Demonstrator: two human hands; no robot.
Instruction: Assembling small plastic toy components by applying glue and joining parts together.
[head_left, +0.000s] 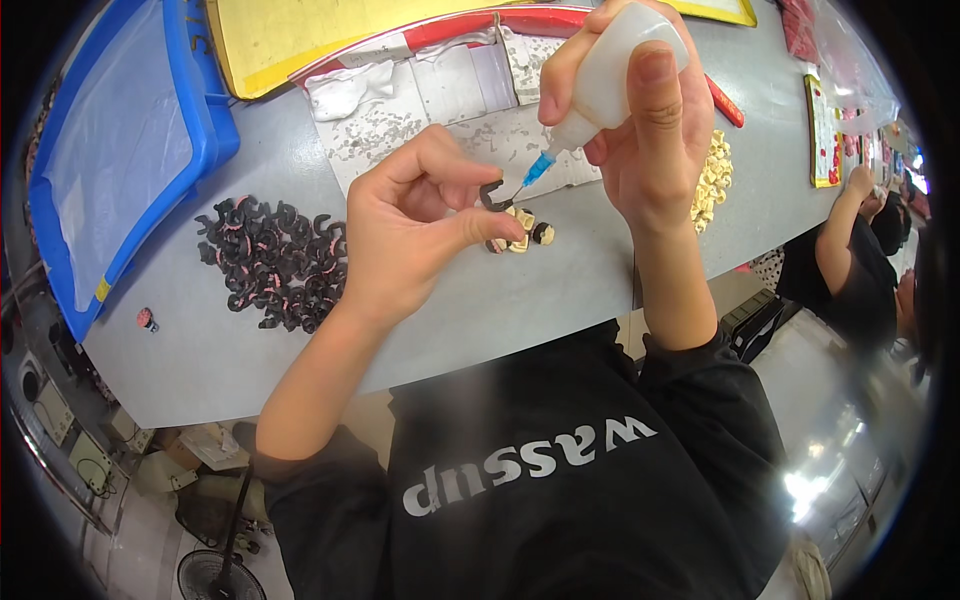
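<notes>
Between thumb and forefinger, my left hand (pixel 405 225) pinches a small black curved piece (pixel 492 195). My right hand (pixel 650 140) grips a translucent white squeeze bottle (pixel 630 65), tipped downward. The bottle's blue needle tip (pixel 537 170) points at the black piece, its thin metal end at or very near it; contact is too small to tell. Just below my left fingertips lie a few cream pieces (pixel 520 222), some with black parts. A pile of black curved pieces with pink bits (pixel 275 260) spreads on the table to the left of my left hand.
A blue tray (pixel 215 130) stands at the left, a yellow tray (pixel 240 60) at the back. White sheets (pixel 370 140) hold many small grey bits. Cream pieces (pixel 712 185) are heaped right of my right wrist, near a red tool (pixel 727 102). Another person (pixel 850 250) works at far right.
</notes>
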